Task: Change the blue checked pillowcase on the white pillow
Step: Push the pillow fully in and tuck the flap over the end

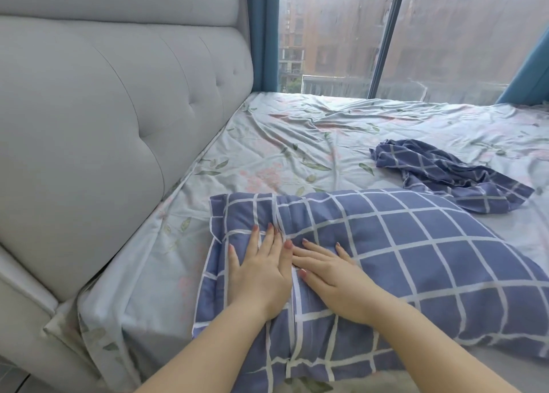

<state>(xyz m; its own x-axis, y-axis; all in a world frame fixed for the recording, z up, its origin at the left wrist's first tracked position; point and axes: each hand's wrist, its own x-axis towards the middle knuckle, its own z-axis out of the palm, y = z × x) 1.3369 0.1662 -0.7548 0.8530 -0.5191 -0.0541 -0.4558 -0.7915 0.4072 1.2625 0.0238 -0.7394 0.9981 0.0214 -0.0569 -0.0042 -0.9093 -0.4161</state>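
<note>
A pillow in a blue checked pillowcase lies on the bed in front of me, its flap end toward the headboard. My left hand lies flat on the flap end, fingers straight. Beside it, my right hand presses flat on the pillow with straight fingers, its fingertips almost touching the left hand. None of the white pillow shows. A second blue checked pillowcase lies crumpled and empty on the sheet beyond the pillow to the right.
The bed has a wrinkled pale floral sheet. A grey tufted headboard runs along the left. A large window with blue curtains stands past the far edge of the bed.
</note>
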